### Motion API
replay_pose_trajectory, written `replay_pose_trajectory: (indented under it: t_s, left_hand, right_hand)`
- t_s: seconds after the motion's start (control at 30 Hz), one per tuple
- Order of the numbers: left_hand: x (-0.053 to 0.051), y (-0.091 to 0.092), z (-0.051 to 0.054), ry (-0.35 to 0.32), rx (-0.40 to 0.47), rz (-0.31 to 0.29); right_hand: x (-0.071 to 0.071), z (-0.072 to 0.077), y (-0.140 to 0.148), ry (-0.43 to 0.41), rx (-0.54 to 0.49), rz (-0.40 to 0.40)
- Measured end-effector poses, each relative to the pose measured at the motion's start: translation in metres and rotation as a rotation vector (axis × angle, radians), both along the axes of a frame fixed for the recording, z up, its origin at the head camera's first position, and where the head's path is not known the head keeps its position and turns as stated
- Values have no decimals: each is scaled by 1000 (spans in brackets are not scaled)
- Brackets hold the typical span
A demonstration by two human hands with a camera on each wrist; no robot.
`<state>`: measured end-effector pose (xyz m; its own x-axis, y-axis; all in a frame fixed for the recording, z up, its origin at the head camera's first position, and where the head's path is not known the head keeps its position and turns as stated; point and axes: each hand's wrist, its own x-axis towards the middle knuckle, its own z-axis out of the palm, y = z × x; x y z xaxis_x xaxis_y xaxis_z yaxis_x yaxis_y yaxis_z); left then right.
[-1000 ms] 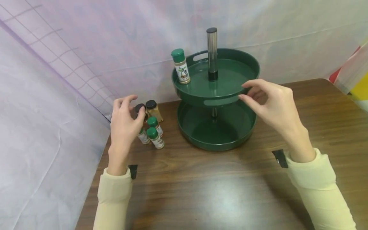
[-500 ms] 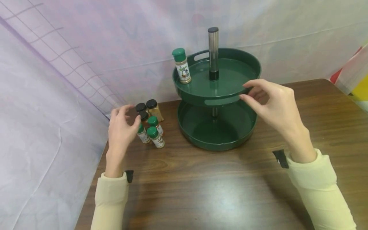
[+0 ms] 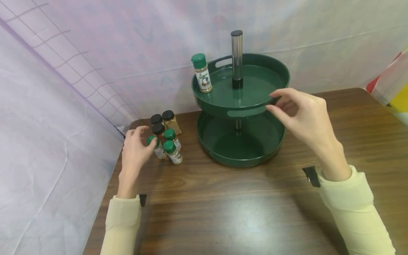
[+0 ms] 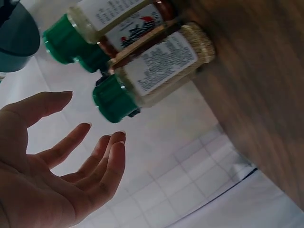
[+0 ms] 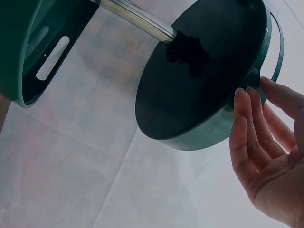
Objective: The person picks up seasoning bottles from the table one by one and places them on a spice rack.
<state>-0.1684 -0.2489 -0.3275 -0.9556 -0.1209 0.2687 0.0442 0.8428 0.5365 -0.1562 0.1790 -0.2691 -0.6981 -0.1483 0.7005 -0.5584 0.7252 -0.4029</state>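
Observation:
My left hand hovers beside a cluster of spice jars, fingers spread and bent, with nothing in its grasp. The nearest is a green-capped spice jar; in the left wrist view its green cap stands just beyond my fingertips, apart from them. A dark green two-tier round tray with a metal centre post stands on the table. My right hand pinches the rim of the upper tier between thumb and fingers. One green-capped five-spice jar stands upright on the upper tier's left side.
Black-capped jars and other green-capped jars stand close together at the table's back left. White sheeting hangs behind and along the left edge of the wooden table. A red and yellow item shows at far right.
My left hand has come down and nearer, from beside the black-capped jars to the front green-capped one. The right hand stays at the upper tier's rim, and the jars stand where they were.

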Motion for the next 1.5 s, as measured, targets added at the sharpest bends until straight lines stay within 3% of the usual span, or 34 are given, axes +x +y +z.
replay_pose_trajectory:
  t_s: [0.5,0.67,1.0,1.5]
  left_hand:
    - [-9,-4,-18,-68,-41,22]
    - [-2,0,-21,-74,-40,54]
    - [13,9,-26,-35,-21,94]
    - [16,8,-27,101,-23,140]
  right_hand:
    - [0,-3,-2,9,-11,10]
    - [-3,-5,0,25,-20,50]
    - [-9,-6,7,38,-13,119]
    - [-9,-7,6,49,-19,130]
